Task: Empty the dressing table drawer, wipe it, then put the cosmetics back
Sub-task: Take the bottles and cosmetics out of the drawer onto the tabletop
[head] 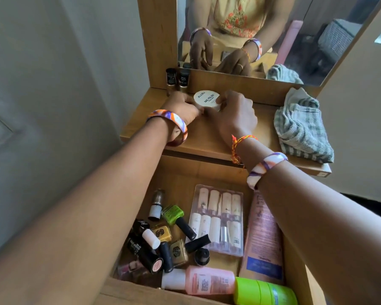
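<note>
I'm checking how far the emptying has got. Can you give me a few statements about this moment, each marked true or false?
1. Both hands are at the white tin on the tabletop. True.
2. The drawer is empty. False: bottles, tubes and a clear pack lie in it.
3. The cloth lies on the tabletop, untouched. True.
4. The left hand holds the cloth. False: it is at the tin, as is the right hand.
5. Two small bottles stand by the mirror. True.

Soft daylight, moderately bright; faint shadows under forearms; wide-angle bending at edges; slight overall softness.
</note>
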Available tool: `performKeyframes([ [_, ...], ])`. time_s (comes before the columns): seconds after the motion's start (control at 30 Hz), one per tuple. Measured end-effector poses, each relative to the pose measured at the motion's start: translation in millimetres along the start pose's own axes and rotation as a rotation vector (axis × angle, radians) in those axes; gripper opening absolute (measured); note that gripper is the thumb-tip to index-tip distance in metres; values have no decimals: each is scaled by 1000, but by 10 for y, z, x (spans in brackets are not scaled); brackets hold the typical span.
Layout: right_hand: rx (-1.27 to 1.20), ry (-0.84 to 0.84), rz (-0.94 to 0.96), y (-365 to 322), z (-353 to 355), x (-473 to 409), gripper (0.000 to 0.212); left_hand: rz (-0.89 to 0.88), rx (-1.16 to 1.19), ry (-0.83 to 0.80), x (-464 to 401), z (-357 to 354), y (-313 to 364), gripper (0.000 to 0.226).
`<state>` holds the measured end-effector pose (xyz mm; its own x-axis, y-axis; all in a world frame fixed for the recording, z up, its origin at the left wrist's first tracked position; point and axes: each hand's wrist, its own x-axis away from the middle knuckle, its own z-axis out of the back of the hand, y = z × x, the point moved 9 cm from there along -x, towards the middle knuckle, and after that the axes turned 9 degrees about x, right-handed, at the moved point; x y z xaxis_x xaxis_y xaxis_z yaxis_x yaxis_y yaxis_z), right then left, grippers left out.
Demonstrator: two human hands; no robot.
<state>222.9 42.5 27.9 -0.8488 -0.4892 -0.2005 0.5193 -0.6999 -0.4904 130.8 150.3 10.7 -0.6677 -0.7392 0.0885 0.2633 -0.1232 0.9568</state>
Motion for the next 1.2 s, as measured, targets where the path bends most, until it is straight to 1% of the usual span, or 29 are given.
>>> performKeyframes([
  [0.1,-7,-4,-3,-9,-25,-36,33,17,68,18,-40,12,-8,36],
  [0.2,-28,-6,11,-11,-20,-23,37,45,134,-5,-17,25,-45,46],
  [0.23,-44,0,14,-8,1,3,38,36,99,-16,25,33,-30,47],
  [0.3,-96,21,40,-32,62,95,34,-40,20,5,146,96,52,41],
  [0.37,-141,46,117,-113,110,238,23,-108,51,40,326,174,127,30],
  [0.43,-157,72,240,-229,147,432,15,-122,109,20,541,204,148,16],
  [0.5,-149,57,346,-316,145,661,13,-102,58,-33,693,211,87,22],
  [0.6,-46,-40,408,-311,24,995,15,2,-124,-149,867,229,-151,29],
  [0.63,8,-123,413,-289,-78,1095,15,48,-216,-202,916,216,-255,27],
  [0.7,121,-363,406,-229,-343,1309,11,101,-512,-306,993,178,-482,20],
  [0.73,193,-477,411,-202,-466,1438,10,111,-674,-346,1035,159,-591,23],
  [0.8,363,-612,474,-183,-644,1690,22,146,-938,-411,1145,146,-831,28],
  [0.87,489,-626,528,-172,-732,1833,40,159,-1089,-440,1219,125,-1023,27],
  [0.9,510,-604,533,-174,-742,1855,43,156,-1090,-414,1236,124,-1075,26],
  [0.97,501,-554,524,-189,-734,1851,41,168,-1015,-325,1261,141,-1110,26],
  [1.07,481,-505,523,-217,-708,1844,37,133,-953,-172,1284,180,-1056,33],
  [1.13,464,-482,510,-216,-664,1835,35,129,-958,-115,1285,205,-1068,37],
  [1.2,412,-454,479,-196,-609,1793,31,151,-941,-93,1280,210,-1091,38],
])
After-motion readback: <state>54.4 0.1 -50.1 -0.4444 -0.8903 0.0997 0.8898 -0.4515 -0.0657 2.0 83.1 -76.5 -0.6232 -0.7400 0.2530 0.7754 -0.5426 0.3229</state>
